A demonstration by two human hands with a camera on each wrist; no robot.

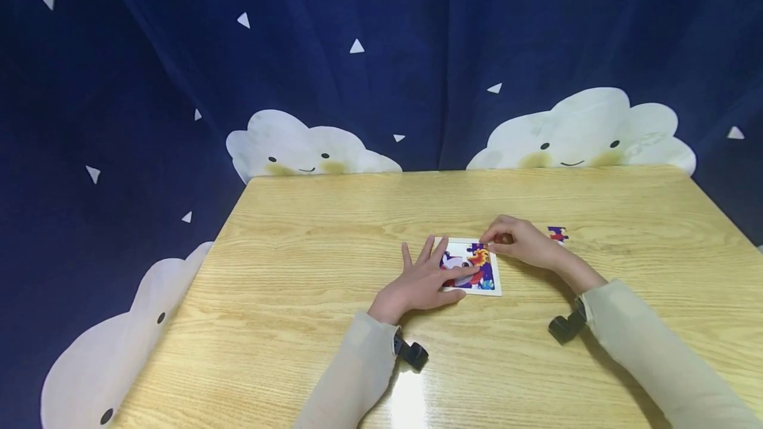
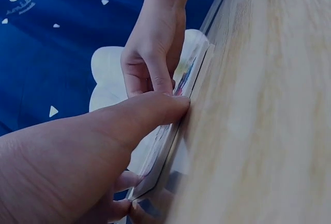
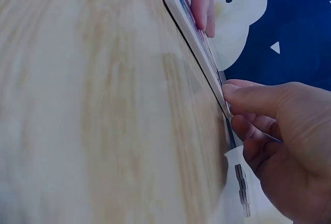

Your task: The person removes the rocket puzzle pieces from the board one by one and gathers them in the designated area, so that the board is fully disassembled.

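A small jigsaw puzzle in a white-bordered tray [image 1: 491, 292] lies on the table, showing a colourful purple, red and orange picture with a white patch along its upper part. My left hand [image 1: 422, 281] spreads over its left side, fingers straight, index finger reaching across the picture. In the left wrist view the left thumb [image 2: 173, 109] rests at the tray's near edge. My right hand [image 1: 520, 241] has its thumb and fingertips curled at the upper right corner, gripping there; the right thumb [image 3: 243, 95] lies against the rim in the right wrist view.
A loose purple and red jigsaw piece [image 1: 558, 234] lies behind the right hand, seen edge-on as a thin dark strip [image 3: 242, 190] in the right wrist view. The wooden table [image 1: 286, 250] ends at a dark blue curtain [image 1: 405, 71] with white clouds. Each wrist wears a black camera mount.
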